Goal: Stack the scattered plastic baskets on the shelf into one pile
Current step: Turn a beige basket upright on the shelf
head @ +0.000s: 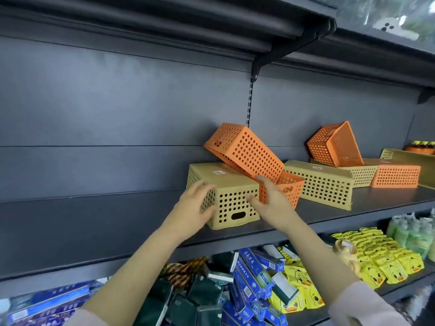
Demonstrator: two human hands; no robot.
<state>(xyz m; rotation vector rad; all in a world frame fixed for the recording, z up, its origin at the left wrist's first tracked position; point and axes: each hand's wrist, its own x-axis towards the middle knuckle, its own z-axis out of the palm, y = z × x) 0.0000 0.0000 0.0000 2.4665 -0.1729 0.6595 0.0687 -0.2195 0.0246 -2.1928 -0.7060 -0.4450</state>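
Both arms are extended forward and upward — the left hand (196, 207) is spread, fingers open; the right hand (270, 196) is likewise opened, fingers curved inward.

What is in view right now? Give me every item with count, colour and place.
Yellow baskets: at least three, upside down on the middle shelf; nearest one at the front between both hands, a second to its right, a third further right.
Orange baskets: four; one tilted on the nearest yellow basket, one under its lower end, one tipped on the third yellow basket, one upside down far right.
Blue boxes: several, lower shelf, centre.
Dark green packs: several, lower shelf.
Yellow duck packets: many, lower shelf, right.
Left hand: on the nearest basket's left side.
Right hand: on its right front corner.
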